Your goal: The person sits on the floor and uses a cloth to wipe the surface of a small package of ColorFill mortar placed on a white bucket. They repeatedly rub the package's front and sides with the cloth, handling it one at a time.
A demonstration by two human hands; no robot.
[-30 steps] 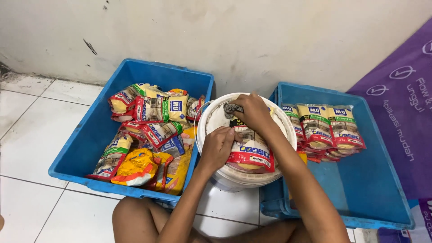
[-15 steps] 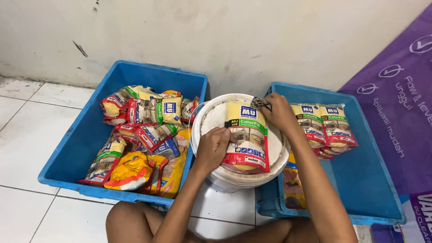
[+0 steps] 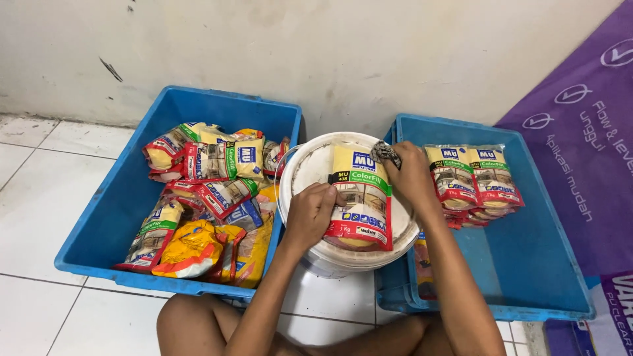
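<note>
A yellow, green and red packet [image 3: 361, 198] lies across the top of a white bucket [image 3: 310, 168] between two blue crates. My left hand [image 3: 310, 214] grips the packet's left edge. My right hand [image 3: 409, 173] rests at the packet's upper right corner, closed on a small dark patterned cloth [image 3: 385, 153].
The left blue crate [image 3: 119, 198] holds a heap of several similar packets [image 3: 217, 178] and yellow bags. The right blue crate [image 3: 527, 264] holds a neat stack of packets [image 3: 473, 178] at its far end. White wall behind, tiled floor, a purple banner [image 3: 587, 132] at right, my knees below.
My right hand has moved from the packet's top middle to its upper right corner with the cloth. The left hand has kept its hold on the packet. The view has shifted slightly.
</note>
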